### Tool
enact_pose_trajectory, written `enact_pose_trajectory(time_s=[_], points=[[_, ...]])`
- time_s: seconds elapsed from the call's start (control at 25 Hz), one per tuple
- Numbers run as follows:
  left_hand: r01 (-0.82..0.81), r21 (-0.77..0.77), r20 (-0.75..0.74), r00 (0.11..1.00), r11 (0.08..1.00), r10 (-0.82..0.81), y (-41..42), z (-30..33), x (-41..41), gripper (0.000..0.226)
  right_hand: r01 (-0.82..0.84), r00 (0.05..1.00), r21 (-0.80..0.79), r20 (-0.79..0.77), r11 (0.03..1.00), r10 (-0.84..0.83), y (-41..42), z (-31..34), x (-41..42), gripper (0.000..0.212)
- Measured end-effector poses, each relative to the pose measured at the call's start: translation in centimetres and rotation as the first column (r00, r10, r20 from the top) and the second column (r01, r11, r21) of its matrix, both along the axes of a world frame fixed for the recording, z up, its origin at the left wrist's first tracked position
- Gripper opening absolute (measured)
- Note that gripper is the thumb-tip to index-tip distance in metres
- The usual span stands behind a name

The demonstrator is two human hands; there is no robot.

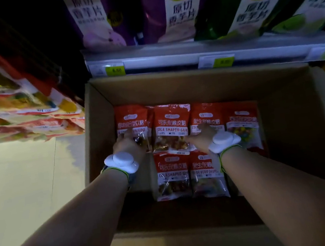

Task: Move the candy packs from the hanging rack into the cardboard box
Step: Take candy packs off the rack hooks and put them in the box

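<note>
An open cardboard box (294,107) stands on the floor below me. Several red candy packs with clear windows lie flat in it, in two rows. My left hand (127,143) rests on the far left pack (130,120), fingers spread flat over it. My right hand (202,136) lies palm down across a cola gum pack (171,124) and the pack to its right (206,116). Neither hand grips a pack. A further pack (242,123) lies at the right, and two more (172,176) lie in the near row. More candy packs hang on the rack (18,106) at the left.
A shelf edge with price tags (115,69) runs just behind the box. Large chip bags (181,4) stand on that shelf above. Pale floor (20,196) shows at the left of the box. Both wrists carry white round devices.
</note>
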State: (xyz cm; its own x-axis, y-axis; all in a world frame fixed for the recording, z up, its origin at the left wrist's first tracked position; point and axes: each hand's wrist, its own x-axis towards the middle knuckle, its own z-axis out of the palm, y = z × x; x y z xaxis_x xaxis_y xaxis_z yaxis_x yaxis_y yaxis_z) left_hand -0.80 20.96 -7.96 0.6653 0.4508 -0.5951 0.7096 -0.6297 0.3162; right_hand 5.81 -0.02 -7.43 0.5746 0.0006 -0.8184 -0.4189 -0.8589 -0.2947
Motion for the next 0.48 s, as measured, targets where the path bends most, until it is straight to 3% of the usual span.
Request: enact_pose_trajectory(time_s=[0.24, 0.36, 0.48], points=[[-0.051, 0.016, -0.111, 0.992, 0.999, 0.052, 0.1, -2.9, 0.8, 0.113, 0.198, 0.98, 0.151, 0.005, 0.968, -0.201, 0.8, -4.3, 0.4, 0.063], [-0.074, -0.008, -0.14, 0.987, 0.997, 0.072, 0.2, -4.5, 0.5, 0.109, 0.249, 0.967, 0.194, 0.01, 0.949, -0.256, 1.7, -5.9, 0.5, 0.056], [-0.103, -0.004, -0.071, 0.992, 0.995, 0.103, -0.3, -5.3, 0.6, 0.09, 0.203, 0.978, 0.217, 0.012, 0.955, -0.21, 1.4, -8.7, 0.4, 0.045]])
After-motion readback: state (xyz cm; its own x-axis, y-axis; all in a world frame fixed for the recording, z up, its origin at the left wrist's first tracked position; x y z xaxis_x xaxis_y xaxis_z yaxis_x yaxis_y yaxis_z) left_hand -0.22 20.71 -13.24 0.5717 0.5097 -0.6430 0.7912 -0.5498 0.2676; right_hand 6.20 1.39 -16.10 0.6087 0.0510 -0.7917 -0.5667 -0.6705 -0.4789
